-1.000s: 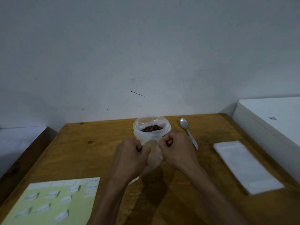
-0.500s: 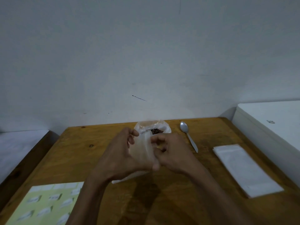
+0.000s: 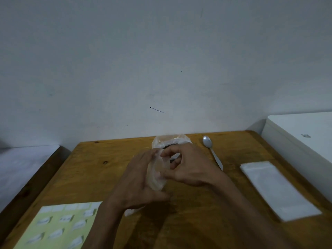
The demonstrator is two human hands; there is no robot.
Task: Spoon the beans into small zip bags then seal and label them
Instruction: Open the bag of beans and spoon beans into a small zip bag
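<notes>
Clear, thin plastic fills the space between the two hands: a small see-through zip bag held upright above the middle of the brown wooden table. The left hand cups its side with fingers curled around it, and the right hand pinches its upper edge between thumb and fingers, probably to pry the mouth open for filling. Behind them, by the far edge, stands the open plastic bag of dark beans, with the metal spoon lying just to its right, within easy reach. A flat stack of white zip bags lies along the right edge, and the pale green label sheet sits at the near left corner.

A second ago both fists gripped the bag low, near the table; it is now raised and its mouth worked apart.
</notes>
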